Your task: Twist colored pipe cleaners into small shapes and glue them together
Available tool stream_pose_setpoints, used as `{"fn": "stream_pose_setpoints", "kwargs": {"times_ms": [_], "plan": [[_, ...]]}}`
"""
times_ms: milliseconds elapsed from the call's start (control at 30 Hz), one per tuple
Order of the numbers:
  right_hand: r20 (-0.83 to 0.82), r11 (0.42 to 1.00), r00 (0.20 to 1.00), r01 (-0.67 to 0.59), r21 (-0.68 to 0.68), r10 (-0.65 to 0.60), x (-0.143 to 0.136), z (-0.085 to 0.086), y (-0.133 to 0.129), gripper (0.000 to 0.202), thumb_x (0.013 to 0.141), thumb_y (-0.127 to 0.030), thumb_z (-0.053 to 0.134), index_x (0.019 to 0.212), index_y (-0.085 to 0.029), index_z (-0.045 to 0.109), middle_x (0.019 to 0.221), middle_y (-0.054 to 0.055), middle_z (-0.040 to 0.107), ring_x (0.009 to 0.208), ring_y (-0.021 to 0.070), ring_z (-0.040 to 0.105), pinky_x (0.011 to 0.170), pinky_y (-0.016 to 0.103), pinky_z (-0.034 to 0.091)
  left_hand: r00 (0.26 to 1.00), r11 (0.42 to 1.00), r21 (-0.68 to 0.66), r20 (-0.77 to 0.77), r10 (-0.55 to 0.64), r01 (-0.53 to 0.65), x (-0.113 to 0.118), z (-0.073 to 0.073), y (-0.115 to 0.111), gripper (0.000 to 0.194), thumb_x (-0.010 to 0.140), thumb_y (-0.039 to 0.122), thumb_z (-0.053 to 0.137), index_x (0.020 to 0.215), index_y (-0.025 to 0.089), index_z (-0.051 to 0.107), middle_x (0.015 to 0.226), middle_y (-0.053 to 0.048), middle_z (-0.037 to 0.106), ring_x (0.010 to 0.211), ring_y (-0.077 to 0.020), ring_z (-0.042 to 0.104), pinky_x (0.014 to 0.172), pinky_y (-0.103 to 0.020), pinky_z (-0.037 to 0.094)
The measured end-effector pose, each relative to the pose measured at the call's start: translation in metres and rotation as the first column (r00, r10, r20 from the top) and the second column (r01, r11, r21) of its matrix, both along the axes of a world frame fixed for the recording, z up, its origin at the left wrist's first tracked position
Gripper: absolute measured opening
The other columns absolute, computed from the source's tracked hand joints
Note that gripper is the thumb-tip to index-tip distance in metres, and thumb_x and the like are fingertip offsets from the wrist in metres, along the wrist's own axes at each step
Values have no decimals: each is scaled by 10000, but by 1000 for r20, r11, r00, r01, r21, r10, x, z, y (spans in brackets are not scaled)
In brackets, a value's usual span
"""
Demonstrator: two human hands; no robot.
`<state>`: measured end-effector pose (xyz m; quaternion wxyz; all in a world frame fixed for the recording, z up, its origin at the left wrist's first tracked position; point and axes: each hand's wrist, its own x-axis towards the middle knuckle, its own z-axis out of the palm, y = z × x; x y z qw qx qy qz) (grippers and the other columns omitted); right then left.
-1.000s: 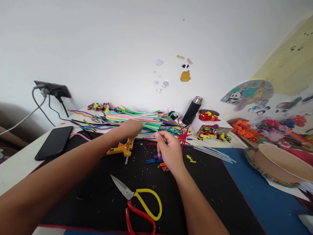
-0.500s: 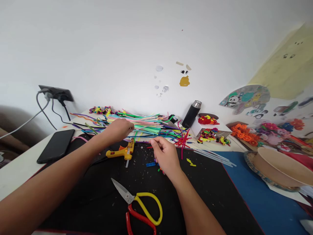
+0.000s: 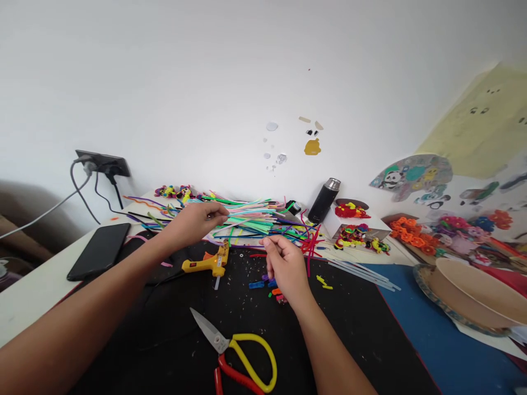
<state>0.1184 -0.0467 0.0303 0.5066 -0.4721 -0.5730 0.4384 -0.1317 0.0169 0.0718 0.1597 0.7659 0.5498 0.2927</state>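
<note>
Left hand [image 3: 195, 224] and right hand [image 3: 288, 270]: fingertips pinched, can't tell on what. Pipe cleaners [image 3: 257, 224] beside left fingertips, likely for easy reach; scissors [image 3: 218, 340] nearer wearer than fingers, probably parked.

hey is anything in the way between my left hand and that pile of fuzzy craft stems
Nothing visible is in the way. Your left hand is right at the pile of stems, though I can't tell whether it touches them. The yellow glue gun lies nearer you, out of that path.
</note>
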Motion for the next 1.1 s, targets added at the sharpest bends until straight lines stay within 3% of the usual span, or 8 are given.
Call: {"fn": "stream_pose_setpoints", "kwargs": {"times_ms": [200,400,533,667,833,1000,1100], "plan": [[-74,997,996,-57,-43,53,3,-8,8,350,929,-524,621,927,-178,672,478,-82,506,341,85,437,375,199,331,964,964,-153,193,-185,216,29,9,-27,330,890,510,594,918,201,707,741,-18,746,665,-189,655,643,-269,456],[-199,993,977,-95,-65,80,4,-11,12,339,874,-525,696,875,-191,636,467,-90,508,320,76,416,349,190,301,910,881,-299,314,-272,366,48,-5,-31,347,904,533,618,899,196,700,711,-16,740,618,-165,637,597,-251,440],[-256,990,962,-120,-70,99,2,-10,11,362,852,-537,728,883,-187,639,477,-91,509,321,76,422,339,187,282,892,825,-392,364,-268,408,56,-12,-27,378,883,563,644,879,188,694,694,-13,723,575,-153,603,557,-247,437],[-278,992,957,-109,-70,86,3,-7,10,383,836,-543,753,875,-176,649,477,-91,503,331,76,426,348,191,299,859,796,-403,437,-267,452,65,-10,-28,361,851,535,697,902,178,686,668,-12,712,571,-154,598,570,-257,455],[-338,998,941,-43,-46,25,9,-3,11,399,834,-538,769,774,-187,589,466,-99,464,341,71,420,356,191,286,736,722,-386,629,-250,574,67,-1,-34,409,884,477,696,1168,185,661,808,-45,763,669,-177,666,663,-293,508],[-390,999,921,-11,-45,-7,11,-3,13,440,820,-541,791,724,-199,531,462,-107,437,336,68,412,351,189,258,615,686,-353,769,-176,637,61,5,-37,364,859,443,748,1134,206,722,1024,-105,781,771,-204,723,678,-296,517],[-402,999,916,-1,-43,-17,10,-2,13,514,802,-563,804,664,-212,455,451,-104,432,333,67,416,348,187,249,563,666,-350,817,-128,659,58,6,-38,345,779,372,839,1057,179,769,1009,-129,787,802,-224,738,687,-292,525]]}}
